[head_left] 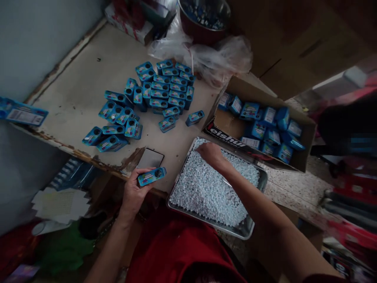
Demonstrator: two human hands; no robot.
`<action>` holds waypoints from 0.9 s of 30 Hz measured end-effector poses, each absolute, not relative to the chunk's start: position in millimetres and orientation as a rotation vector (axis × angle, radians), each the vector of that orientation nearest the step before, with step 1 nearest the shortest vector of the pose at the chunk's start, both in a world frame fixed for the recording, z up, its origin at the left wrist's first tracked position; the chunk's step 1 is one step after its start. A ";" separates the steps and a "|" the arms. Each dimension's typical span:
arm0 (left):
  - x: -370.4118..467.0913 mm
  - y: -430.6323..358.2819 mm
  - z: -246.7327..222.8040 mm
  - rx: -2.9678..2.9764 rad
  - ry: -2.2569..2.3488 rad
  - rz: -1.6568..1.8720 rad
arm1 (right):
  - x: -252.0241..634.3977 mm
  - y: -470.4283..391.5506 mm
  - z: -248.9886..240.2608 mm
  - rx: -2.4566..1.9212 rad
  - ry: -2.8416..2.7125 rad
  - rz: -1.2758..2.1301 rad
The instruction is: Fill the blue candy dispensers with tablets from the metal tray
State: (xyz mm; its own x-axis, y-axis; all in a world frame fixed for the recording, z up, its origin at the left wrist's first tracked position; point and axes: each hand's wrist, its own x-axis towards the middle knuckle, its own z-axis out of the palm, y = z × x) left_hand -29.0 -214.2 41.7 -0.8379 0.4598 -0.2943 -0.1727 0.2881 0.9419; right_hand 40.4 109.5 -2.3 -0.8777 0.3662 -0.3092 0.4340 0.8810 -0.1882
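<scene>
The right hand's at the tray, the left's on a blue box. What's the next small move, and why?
Probably pinch a few pale pellets with the right hand: it is down at them by the tray's far corner, though whether it holds any is hidden. The left hand holds the blue box, its dark round spot facing up, so it seems ready.

Boxes [149, 177] are blue, pellets [200, 188] pale bluish white, the carton [228, 122] brown, the shirt [176, 243] red.

A red garment [176, 243] clothes the body, leaving both forearms [113, 239] bare.
</scene>
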 end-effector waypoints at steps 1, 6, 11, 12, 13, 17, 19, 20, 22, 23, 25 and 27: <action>-30.4 -209.0 41.3 0.276 2.038 1.590 | 35.1 116.2 -3.5 0.572 2.823 -0.378; -45.0 -167.7 25.8 0.390 2.054 1.672 | 18.1 106.4 -42.2 0.457 2.957 -0.417; -70.1 -92.8 -19.2 0.537 2.045 1.724 | 64.1 71.4 -66.2 0.516 3.031 -0.422; -76.0 -78.2 -30.1 0.561 2.049 1.711 | 74.1 67.8 -66.9 0.542 3.037 -0.426; -82.2 -65.0 -41.0 0.582 2.059 1.698 | 82.8 65.6 -67.0 0.555 3.040 -0.427; -107.0 -27.5 -76.9 0.642 2.114 1.662 | 104.5 67.5 -61.1 0.474 3.039 -0.376; -117.4 -12.3 -88.0 0.654 2.169 1.640 | 111.2 70.2 -53.6 0.422 3.017 -0.337; -121.6 -4.5 -91.7 0.656 2.203 1.629 | 114.7 71.2 -48.6 0.406 2.996 -0.323; -126.6 9.6 -95.3 0.663 2.260 1.615 | 123.6 72.4 -36.3 0.399 2.938 -0.321; -126.4 13.8 -95.1 0.670 2.286 1.615 | 129.1 72.9 -29.3 0.405 2.909 -0.333; -117.3 10.1 -89.7 0.689 2.363 1.623 | 141.0 75.6 -14.9 0.437 2.859 -0.381; -93.0 -14.8 -79.0 0.729 2.482 1.603 | 149.8 82.6 -3.2 0.516 2.832 -0.454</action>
